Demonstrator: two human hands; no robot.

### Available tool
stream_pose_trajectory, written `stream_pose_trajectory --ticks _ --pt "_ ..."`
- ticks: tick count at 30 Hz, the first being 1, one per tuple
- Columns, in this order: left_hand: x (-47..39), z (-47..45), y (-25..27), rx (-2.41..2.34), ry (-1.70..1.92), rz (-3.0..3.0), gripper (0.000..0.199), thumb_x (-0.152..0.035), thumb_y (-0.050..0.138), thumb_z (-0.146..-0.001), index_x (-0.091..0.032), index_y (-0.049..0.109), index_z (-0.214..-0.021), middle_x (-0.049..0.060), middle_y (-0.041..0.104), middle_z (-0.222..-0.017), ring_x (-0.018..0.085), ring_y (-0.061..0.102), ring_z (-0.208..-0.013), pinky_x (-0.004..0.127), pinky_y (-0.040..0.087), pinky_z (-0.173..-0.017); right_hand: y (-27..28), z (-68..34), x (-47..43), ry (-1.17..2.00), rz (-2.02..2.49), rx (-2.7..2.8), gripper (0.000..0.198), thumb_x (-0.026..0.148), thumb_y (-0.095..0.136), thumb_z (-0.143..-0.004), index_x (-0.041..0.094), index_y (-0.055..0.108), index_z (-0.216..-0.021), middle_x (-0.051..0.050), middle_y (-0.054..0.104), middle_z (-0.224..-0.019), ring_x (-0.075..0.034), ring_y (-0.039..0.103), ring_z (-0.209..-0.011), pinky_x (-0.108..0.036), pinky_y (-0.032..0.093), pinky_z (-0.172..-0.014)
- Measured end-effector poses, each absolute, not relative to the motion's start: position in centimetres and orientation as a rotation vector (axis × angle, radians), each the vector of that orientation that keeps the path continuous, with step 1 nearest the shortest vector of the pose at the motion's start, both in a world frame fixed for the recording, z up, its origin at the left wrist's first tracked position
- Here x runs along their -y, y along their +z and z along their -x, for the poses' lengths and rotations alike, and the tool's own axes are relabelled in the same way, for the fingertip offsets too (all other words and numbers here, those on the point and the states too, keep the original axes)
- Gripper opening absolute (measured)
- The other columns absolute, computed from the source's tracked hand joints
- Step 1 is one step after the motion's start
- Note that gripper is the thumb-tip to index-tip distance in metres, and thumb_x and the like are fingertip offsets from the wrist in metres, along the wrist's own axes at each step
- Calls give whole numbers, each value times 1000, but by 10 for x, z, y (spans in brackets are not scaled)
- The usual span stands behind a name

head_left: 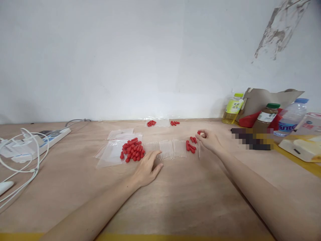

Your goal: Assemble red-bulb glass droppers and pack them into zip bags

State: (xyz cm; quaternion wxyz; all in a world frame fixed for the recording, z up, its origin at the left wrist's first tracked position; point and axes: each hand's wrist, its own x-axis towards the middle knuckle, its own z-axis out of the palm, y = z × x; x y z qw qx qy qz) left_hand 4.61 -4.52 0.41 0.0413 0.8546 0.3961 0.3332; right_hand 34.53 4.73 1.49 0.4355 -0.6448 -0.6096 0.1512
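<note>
My right hand [208, 139] pinches a small red rubber bulb [199, 132] between thumb and fingertips, just above the table. A thin clear tube [199, 149] stands out below those fingers; whether it joins the bulb I cannot tell. My left hand [147, 168] rests with thumb and fingers apart, holding nothing, at the near edge of a row of clear thin tubes [167, 149]. Left of the row, a heap of red rubber bulbs [132, 150] lies partly on clear plastic bags [110, 156]. Several loose red bulbs [190, 147] lie between the row's right end and my right hand.
Two small groups of red bulbs [151, 123] lie on clear bags by the wall. On the left are a power strip [54, 140] and white cables [37, 157]. Bottles [233, 108], a grey bag [258, 97] and a food package [304, 140] stand at the right.
</note>
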Motion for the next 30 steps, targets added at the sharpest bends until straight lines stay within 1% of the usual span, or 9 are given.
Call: stream_pose_trajectory --ticks 1,4,7,11,17,21,25,28,30 --pt "45 -46 4 -1218 1013 -2613 37 -21 50 -81 -19 40 -117 9 52 -111 23 49 -102 40 43 -85 10 -348 -50 347 1640 1555 36 35 52 -73 13 60 -100 2 53 -56 -13 51 -55 -24 37 -55" --pt "46 -46 5 -1240 969 -2605 36 -20 50 -81 -19 41 -116 9 52 -110 23 49 -102 39 43 -85 -2 -349 -56 314 1679 1642 39 33 49 -75 14 58 -108 0 57 -61 -14 54 -60 -24 38 -58" --pt "46 -47 5 -1263 936 -2601 37 -19 51 -80 -19 41 -116 8 51 -109 22 48 -101 39 43 -85 -9 -344 -60 297 1687 1665 42 35 50 -76 13 56 -112 -2 60 -66 -15 56 -64 -24 39 -60" --pt "46 -48 6 -1271 978 -2644 36 -19 52 -79 -20 43 -113 9 50 -110 24 46 -103 41 40 -87 -13 -339 -61 253 1720 1648 40 35 51 -77 9 55 -108 -5 62 -69 -16 58 -69 -25 40 -63" --pt "44 -47 5 -1321 1022 -2687 32 -21 54 -77 -20 47 -108 9 49 -107 25 46 -100 42 39 -86 -12 -337 -58 240 1753 1601 39 38 52 -76 11 56 -103 -7 64 -72 -18 59 -73 -26 40 -64" --pt "44 -47 5 -1313 1027 -2692 31 -20 54 -77 -20 48 -107 8 49 -107 24 45 -101 41 39 -87 -10 -338 -57 295 1721 1608 32 39 52 -75 15 59 -94 -5 63 -70 -16 58 -67 -24 39 -60" --pt "45 -47 6 -1331 1008 -2692 31 -20 54 -77 -19 48 -107 9 49 -106 25 45 -101 41 39 -87 -7 -337 -53 259 1676 1617 27 40 53 -72 16 61 -84 -2 60 -64 -13 53 -57 -22 36 -52" --pt "45 -47 6 -1342 1004 -2691 30 -20 54 -76 -19 48 -106 8 49 -105 25 45 -100 41 39 -86 -1 -333 -45 249 1646 1709 25 40 52 -72 17 62 -70 0 58 -57 -11 51 -53 -22 34 -50" --pt "46 -48 7 -1352 1002 -2693 30 -20 54 -76 -19 48 -106 8 49 -105 24 45 -100 41 39 -86 4 -329 -39 277 1630 1804 29 41 50 -73 18 62 -60 1 58 -53 -10 50 -51 -22 34 -50"
